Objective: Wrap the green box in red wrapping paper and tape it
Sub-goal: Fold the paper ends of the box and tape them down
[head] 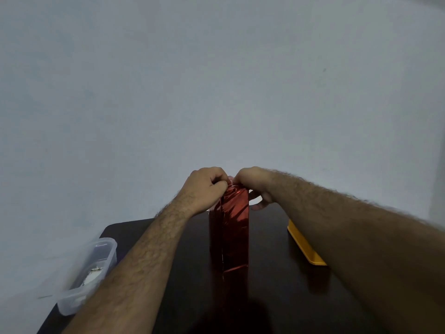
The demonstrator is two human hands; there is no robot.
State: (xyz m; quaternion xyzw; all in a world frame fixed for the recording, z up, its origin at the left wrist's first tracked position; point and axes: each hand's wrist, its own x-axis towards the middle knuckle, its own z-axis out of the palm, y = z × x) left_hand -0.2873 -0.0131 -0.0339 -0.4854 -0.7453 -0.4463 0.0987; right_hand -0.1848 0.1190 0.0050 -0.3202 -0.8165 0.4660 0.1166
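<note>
I see the box (232,227) upright on the table (277,297), long axis vertical, sheathed in red paper (237,210) — my left hand (204,189) and right hand (255,186) both pinching the paper's top end directly above it.

Dark table (277,297) w/ red-wrapped box (234,230), clear tub (89,273), yellow tray (304,244).

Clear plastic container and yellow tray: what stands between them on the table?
In the head view, the upright box in red wrapping paper, both hands pinching its top.
</note>
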